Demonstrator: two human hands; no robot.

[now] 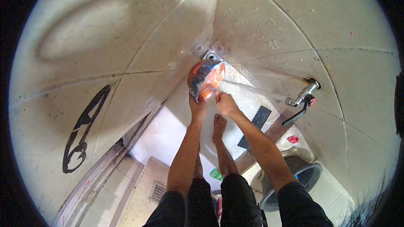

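**A:** Orange and black, glossy with a silvery sheen: a rounded plastic object (205,79) sits between two bare hands, held up in front of a tiled wall corner. What are the fingers doing?

**B:** The left hand (198,106) cups it from below, fingers curled up against its underside and clamped on it. The right hand (226,103) meets its lower right edge, fingers bent together against the surface; how firmly they grip cannot be told.

**A:** And the water?

**B:** A stream of water (252,89) runs from a metal wall tap (302,94) on the right, which has a black lever handle with a red tip, straight across to the rounded object, striking it by the right hand.

**A:** Beyond the hands?

**B:** A bare foot (219,125) stands below them on a pale wet floor (168,134). A dark flat strip (256,125) lies just right of the leg. Further down on the right stands a grey round bucket (305,176), with a small red object (293,139) on the ledge above it. A large black painted mark (84,130) covers the left wall, and a metal drain grate (158,190) shows in the lower tiled floor.
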